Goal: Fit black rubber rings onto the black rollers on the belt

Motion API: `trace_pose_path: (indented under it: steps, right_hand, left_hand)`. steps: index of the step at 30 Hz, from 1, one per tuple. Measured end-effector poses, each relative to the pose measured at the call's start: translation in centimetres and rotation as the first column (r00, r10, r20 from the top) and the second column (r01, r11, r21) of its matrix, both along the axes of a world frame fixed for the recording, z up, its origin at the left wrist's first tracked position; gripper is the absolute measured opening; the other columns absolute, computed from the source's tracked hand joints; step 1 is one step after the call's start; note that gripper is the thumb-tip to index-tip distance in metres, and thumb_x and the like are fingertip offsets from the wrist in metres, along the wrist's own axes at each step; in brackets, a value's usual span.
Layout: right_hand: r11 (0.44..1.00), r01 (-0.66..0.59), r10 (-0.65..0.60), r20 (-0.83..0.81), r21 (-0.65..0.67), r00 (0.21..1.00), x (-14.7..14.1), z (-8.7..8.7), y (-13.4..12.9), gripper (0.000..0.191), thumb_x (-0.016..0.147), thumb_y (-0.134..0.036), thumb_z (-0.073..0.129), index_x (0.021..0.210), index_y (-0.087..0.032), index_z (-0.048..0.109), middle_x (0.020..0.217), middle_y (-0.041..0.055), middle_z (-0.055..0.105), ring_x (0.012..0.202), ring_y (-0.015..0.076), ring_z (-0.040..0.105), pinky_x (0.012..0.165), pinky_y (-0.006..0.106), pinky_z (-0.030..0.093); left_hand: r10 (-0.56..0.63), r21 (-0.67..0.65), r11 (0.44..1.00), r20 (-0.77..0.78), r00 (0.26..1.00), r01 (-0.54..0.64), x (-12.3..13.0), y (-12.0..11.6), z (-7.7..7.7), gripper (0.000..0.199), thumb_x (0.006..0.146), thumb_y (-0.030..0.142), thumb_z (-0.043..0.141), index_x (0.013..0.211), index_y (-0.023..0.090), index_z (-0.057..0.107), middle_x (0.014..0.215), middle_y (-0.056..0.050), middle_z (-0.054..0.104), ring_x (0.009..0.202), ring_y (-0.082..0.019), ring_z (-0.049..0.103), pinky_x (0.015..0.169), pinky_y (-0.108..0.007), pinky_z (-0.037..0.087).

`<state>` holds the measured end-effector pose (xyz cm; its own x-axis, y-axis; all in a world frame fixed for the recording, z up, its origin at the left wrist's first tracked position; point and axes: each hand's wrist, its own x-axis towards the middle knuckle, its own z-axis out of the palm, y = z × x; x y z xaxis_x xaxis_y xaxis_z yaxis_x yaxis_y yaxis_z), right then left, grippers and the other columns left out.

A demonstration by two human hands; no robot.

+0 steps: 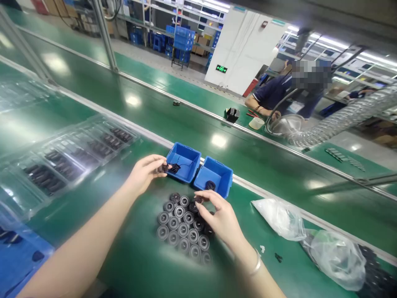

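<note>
My left hand (149,171) is closed on a small dark part (163,167) beside the left blue bin (189,161), which has thin black pieces (174,168) in it. My right hand (217,209) pinches a small dark ring-like part (199,200) at the upper right of a cluster of round black parts (183,229) laid in rows on the green table (133,256). The right blue bin (219,171) holds a few black rings (210,185). Part of the cluster is hidden behind my right fingers.
Clear trays (77,159) with dark parts lie at the left, a blue container (23,265) at lower left. Plastic bags (281,218) and black parts (376,273) sit at the right. A metal rail (192,105) runs behind the bins; a person (288,91) sits beyond it.
</note>
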<state>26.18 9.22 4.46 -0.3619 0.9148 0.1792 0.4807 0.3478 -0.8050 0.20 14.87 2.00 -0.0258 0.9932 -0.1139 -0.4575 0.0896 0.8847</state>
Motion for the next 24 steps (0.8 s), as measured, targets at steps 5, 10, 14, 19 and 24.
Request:
trace_pose_path:
  steps: [5,10,14,19,24]
  right_hand:
    - [0.966,-0.165,0.113,0.248,0.199,0.962,-1.2,-1.4,0.7,0.022,0.091,-0.018,0.06,0.112,-0.022,0.062,0.104,0.0061,0.07,0.099,0.0224,0.061,0.09,0.042,0.044]
    - [0.949,-0.228,0.154,0.312,0.216,0.938,-1.7,-1.5,1.0,0.023,0.092,-0.018,0.059,0.115,-0.021,0.059,0.104,0.0061,0.069,0.098,0.0224,0.059,0.089,0.042,0.042]
    - [0.945,-0.251,0.172,0.329,0.212,0.928,-1.6,-1.6,1.2,0.025,0.093,-0.017,0.058,0.117,-0.021,0.057,0.105,0.0059,0.068,0.098,0.0223,0.058,0.088,0.042,0.042]
    - [0.947,-0.235,0.147,0.354,0.219,0.923,-1.7,-1.8,1.0,0.031,0.092,-0.015,0.059,0.122,-0.021,0.052,0.105,0.0066,0.067,0.098,0.0228,0.057,0.087,0.042,0.043]
    - [0.949,-0.233,0.133,0.401,0.212,0.907,-1.9,-1.6,0.9,0.034,0.092,-0.016,0.058,0.125,-0.021,0.051,0.102,0.0072,0.066,0.096,0.0236,0.058,0.087,0.044,0.045]
  left_hand:
    - [0.001,0.005,1.0,0.001,1.0,-0.001,-0.3,0.0,0.1,0.02,0.076,0.029,0.077,0.089,0.015,0.07,0.086,-0.004,0.067,0.089,-0.024,0.071,0.062,-0.026,0.06]
    - [-0.043,0.013,0.999,-0.028,0.999,0.044,-0.1,-0.1,0.1,0.019,0.078,0.03,0.075,0.089,0.015,0.07,0.086,-0.006,0.069,0.091,-0.025,0.071,0.063,-0.027,0.06]
    - [-0.077,-0.005,0.997,-0.036,0.996,0.077,0.0,-0.2,0.2,0.018,0.079,0.03,0.074,0.09,0.016,0.07,0.086,-0.006,0.071,0.09,-0.023,0.071,0.065,-0.026,0.06]
    - [-0.105,0.004,0.994,-0.009,0.994,0.105,0.2,-0.5,0.4,0.017,0.08,0.028,0.074,0.092,0.016,0.07,0.086,-0.006,0.072,0.092,-0.024,0.071,0.068,-0.028,0.06]
    - [-0.153,0.055,0.987,0.028,0.988,0.151,0.4,-1.0,0.8,0.016,0.079,0.02,0.074,0.093,0.015,0.069,0.093,-0.007,0.071,0.101,-0.025,0.07,0.076,-0.03,0.061]
